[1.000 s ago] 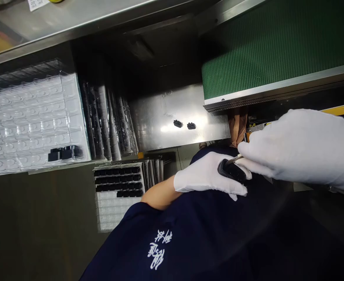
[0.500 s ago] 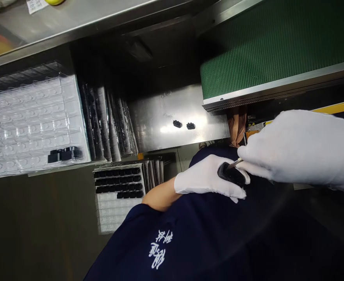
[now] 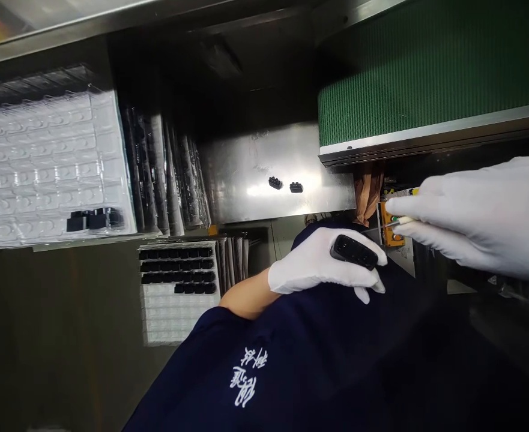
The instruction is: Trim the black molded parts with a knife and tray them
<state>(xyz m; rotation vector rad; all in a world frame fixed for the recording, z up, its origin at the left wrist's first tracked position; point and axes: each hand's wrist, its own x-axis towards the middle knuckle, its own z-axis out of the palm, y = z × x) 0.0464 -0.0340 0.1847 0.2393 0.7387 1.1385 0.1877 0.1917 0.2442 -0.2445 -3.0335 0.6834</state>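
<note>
Part (image 3: 354, 251) sits clasped in the left hand (image 3: 314, 258); the right hand (image 3: 480, 217) pinches a tool (image 3: 403, 221). Slack grip could drop either.

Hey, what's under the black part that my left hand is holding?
The black part sits in your gloved left hand, fingers along its sides, with dark blue clothing below. Its underside is covered, so what touches it there can't be seen.

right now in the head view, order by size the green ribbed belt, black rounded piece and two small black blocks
1. Green ribbed belt
2. Black rounded piece
3. Two small black blocks: alike, not ranked
</note>
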